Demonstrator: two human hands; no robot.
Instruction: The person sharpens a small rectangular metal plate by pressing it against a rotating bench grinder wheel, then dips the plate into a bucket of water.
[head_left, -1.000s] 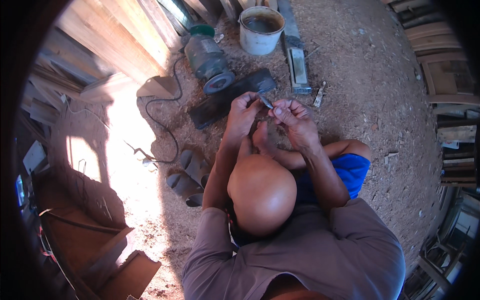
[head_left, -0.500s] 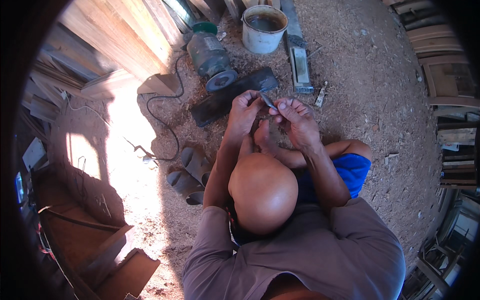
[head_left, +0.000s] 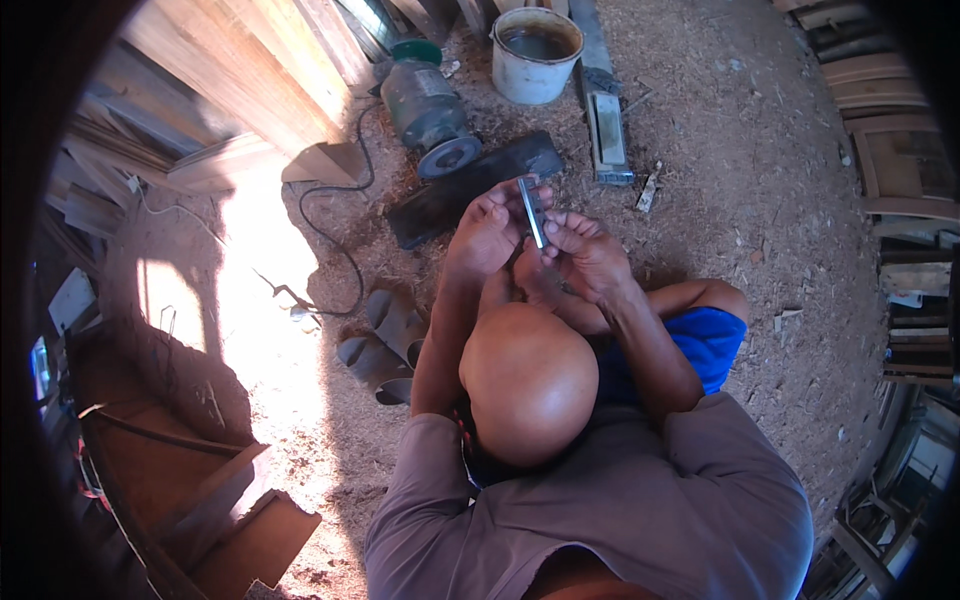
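Left hand (head_left: 487, 232), right hand (head_left: 590, 255) pinch metal blade (head_left: 532, 211).

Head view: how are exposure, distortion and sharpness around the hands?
Head view: a blown-out sunlight patch whitens the sawdust floor; a dark fisheye rim bends the plank edges; the left hand, right hand and thin grey metal blade sit in even shade, reasonably sharp.

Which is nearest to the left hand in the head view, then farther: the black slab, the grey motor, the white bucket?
From the left hand, which holds the metal blade:
1. Black slab, just beyond the hand.
2. Grey motor, farther, up-left.
3. White bucket, farthest, at top.
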